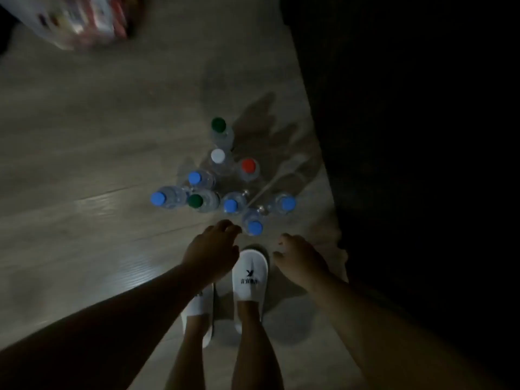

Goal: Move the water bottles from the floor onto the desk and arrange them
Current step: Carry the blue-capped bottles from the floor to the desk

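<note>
Head view: dim, looking straight down at a pale plank floor (84, 153).
Water bottles: nine clear water bottles (225, 178) stand upright in a tight cluster on the floor, near its right edge.
Far end of cluster: a green-capped bottle (218, 123), then a white-capped bottle (218, 155) with a red-capped bottle (248, 165) just to its right.
Near end of cluster: five blue caps and a second green cap (195, 200); the nearest blue-capped bottle (255, 228) stands closest to the feet.
Left hand: the left hand (213, 249) holds nothing, fingers loosely curled, its fingertips just beside the nearest blue-capped bottle on that bottle's left, and seemingly not touching it.
Right hand: the right hand (298, 257) holds nothing, fingers loosely curled, below and to the right of the same bottle, clear of it.
Hands together: apart, one either side of the right slipper's toe.
Slippers: white slippers (249, 277) on both feet, toes pointing at the cluster.
Top left corner: a blurred printed box (70, 18) on the floor.
Right side: a dark mass (422, 136); what it is cannot be told.
</note>
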The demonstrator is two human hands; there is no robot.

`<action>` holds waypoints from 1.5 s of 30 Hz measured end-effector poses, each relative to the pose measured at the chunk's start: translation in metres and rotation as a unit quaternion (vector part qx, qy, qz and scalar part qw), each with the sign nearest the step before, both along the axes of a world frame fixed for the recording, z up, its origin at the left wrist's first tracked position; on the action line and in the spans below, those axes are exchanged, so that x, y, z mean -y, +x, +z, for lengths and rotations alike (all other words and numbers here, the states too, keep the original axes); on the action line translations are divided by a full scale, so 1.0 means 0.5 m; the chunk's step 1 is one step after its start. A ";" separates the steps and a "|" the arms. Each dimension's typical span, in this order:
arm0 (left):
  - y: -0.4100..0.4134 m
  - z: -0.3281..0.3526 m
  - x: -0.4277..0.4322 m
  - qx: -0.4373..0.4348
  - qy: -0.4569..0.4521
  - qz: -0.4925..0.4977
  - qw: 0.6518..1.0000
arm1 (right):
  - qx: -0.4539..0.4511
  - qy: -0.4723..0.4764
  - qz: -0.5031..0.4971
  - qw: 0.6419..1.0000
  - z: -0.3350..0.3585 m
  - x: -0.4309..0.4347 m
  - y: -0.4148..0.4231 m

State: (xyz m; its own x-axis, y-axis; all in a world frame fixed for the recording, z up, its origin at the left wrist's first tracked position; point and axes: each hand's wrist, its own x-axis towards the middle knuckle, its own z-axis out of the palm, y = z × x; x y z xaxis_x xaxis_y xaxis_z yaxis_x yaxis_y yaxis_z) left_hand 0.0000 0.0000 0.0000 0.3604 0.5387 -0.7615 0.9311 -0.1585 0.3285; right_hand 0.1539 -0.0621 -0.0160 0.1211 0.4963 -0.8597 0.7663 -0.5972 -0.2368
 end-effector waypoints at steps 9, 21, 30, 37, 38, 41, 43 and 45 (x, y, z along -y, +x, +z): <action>0.076 -0.223 0.025 0.009 -0.102 -0.011 0.995 | 0.030 0.174 -0.239 0.955 -0.197 -0.084 0.028; 0.067 -0.310 0.049 0.130 0.026 0.121 0.984 | -0.075 0.136 -0.344 0.926 -0.307 -0.072 0.062; 0.068 -0.339 0.047 0.147 -0.066 0.164 0.973 | -0.083 0.147 -0.321 0.932 -0.312 -0.089 0.040; 0.024 -0.257 0.067 0.123 -0.059 0.309 0.941 | -0.078 0.150 -0.373 0.912 -0.235 -0.036 0.024; 0.012 -0.239 0.067 0.122 -0.059 0.312 0.940 | -0.082 0.145 -0.372 0.913 -0.214 -0.028 0.019; -0.028 -0.172 0.063 0.118 -0.039 0.325 0.938 | -0.081 0.129 -0.378 0.913 -0.140 -0.017 -0.003; -0.049 -0.121 0.061 0.107 -0.029 0.332 0.937 | -0.079 0.123 -0.371 0.917 -0.084 -0.013 -0.016; -0.072 -0.059 0.057 0.102 -0.020 0.358 0.928 | -0.088 0.114 -0.361 0.921 -0.025 -0.014 -0.031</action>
